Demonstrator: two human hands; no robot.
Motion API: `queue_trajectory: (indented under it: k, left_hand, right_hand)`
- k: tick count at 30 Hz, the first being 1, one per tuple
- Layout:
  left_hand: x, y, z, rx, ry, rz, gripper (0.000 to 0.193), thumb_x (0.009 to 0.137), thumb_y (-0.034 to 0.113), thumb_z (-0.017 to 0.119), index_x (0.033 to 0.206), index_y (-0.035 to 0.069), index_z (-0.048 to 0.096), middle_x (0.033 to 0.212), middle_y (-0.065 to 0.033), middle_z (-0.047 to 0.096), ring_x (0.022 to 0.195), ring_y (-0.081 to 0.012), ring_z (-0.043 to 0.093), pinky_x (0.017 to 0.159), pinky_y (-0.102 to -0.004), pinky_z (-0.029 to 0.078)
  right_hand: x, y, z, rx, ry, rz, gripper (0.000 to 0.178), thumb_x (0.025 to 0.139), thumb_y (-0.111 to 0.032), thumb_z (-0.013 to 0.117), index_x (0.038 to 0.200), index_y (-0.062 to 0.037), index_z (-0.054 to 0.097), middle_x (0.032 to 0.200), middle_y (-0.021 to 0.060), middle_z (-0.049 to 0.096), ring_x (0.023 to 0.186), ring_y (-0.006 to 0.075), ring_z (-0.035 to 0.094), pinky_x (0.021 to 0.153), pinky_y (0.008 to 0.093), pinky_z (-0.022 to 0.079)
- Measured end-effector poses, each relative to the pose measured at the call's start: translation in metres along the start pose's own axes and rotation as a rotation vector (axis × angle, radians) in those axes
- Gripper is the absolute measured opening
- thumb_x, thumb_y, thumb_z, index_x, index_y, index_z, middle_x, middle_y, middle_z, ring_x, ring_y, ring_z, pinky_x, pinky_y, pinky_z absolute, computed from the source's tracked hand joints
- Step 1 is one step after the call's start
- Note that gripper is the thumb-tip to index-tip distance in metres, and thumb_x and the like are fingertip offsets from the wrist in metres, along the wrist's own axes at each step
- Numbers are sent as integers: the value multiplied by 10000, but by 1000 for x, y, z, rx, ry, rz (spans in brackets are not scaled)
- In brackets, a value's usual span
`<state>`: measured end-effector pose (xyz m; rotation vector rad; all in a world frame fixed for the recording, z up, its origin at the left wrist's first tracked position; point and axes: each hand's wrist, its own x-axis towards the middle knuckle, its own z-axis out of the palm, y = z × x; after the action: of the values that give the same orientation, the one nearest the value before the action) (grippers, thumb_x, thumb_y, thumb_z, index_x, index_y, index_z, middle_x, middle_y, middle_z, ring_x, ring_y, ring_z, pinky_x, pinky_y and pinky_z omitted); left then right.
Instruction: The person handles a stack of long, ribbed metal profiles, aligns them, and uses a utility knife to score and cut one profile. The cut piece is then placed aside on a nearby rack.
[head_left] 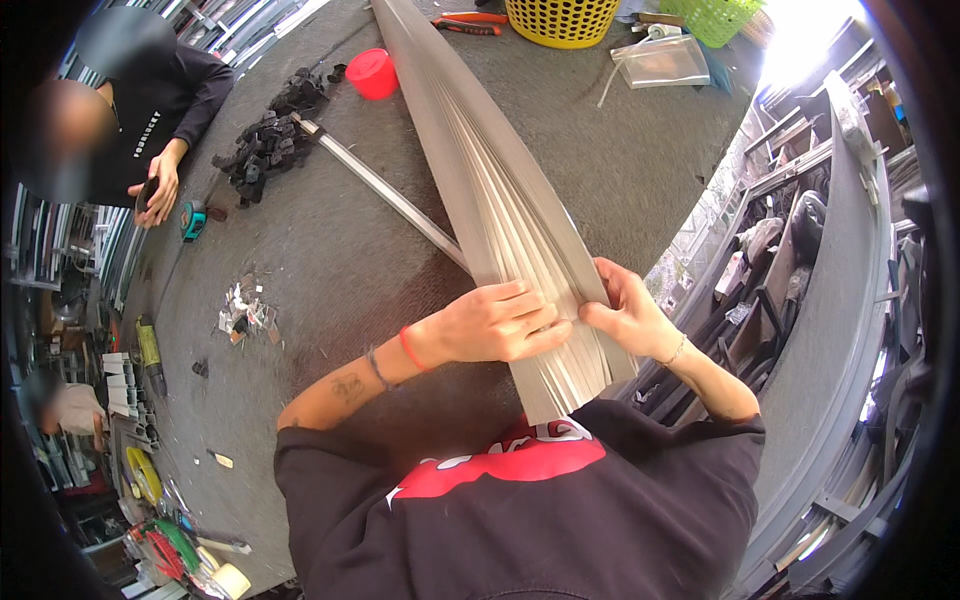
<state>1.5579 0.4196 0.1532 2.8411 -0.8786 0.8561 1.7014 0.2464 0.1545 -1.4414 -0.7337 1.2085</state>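
Observation:
A long grey pleated mesh (510, 225), folded like an accordion, stretches from close to my body to the far edge of the view. My left hand (505, 320) lies across its near part, fingers curled over the pale pleats. On the right edge, my right hand (635, 312) pinches the mesh between thumb and fingers. The pleats fan apart around both hands, and some fingertips are hidden in the folds. A thin silvery metal strip (385, 190) lies on the table at a slant, its near end passing out of sight by the mesh.
Left of the mesh are a red cup (372, 74), black plastic pieces (262, 150), a teal tape measure (193, 221) and small scraps (248, 312). Beyond stand a yellow basket (563, 22) and pliers (470, 22). A co-worker (165, 110) sits at the table's left; a rack of profiles (740, 300) flanks the right.

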Motion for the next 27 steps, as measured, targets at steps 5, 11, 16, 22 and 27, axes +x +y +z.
queue_trajectory:
  k: [5, 11, 16, 22, 27]
  left_hand:
    - [-9, 3, 0, 3, 19, -38, 174, 722, 162, 615, 895, 153, 629, 759, 44, 496, 718, -102, 493, 703, -233, 460]
    - [-33, 7, -7, 73, -97, -2, 153, 731, 156, 596, 883, 168, 583, 784, 46, 486, 833, -106, 492, 813, -254, 452]
    - [-25, 13, -25, -80, -292, -262, 265, 767, 97, 575, 1024, 162, 558, 1019, -12, 493, 1010, -180, 476, 921, -317, 419]
    - [-5, 4, -62, -324, -495, -460, 457, 762, 140, 639, 1200, 124, 509, 1243, -92, 464, 1204, -283, 426, 1001, -403, 356]
    - [15, 13, -39, -368, -185, -352, 580, 801, 488, 614, 1248, 143, 480, 1247, -105, 471, 1192, -275, 444, 1024, -430, 335]
  right_hand:
    - [-5, -6, -8, -24, 52, -16, 377, 780, -16, 540, 1142, 73, 487, 1011, 62, 585, 925, 96, 544, 822, 243, 447]
    - [-11, -16, -25, -43, -73, 90, 388, 849, -143, 637, 1148, 76, 524, 957, 67, 631, 881, 82, 553, 784, 254, 456]
    - [-18, -19, -17, 47, -193, 156, 411, 910, -204, 615, 1203, 55, 489, 900, 54, 630, 806, 87, 581, 664, 234, 481]
    - [-17, -11, 4, 86, -116, 124, 378, 916, -177, 587, 1215, 36, 497, 1017, 33, 617, 891, 68, 556, 727, 230, 456]
    - [-25, -10, 1, 62, -23, 227, 382, 934, -225, 542, 1202, 46, 513, 1030, 55, 616, 916, 90, 572, 788, 261, 478]
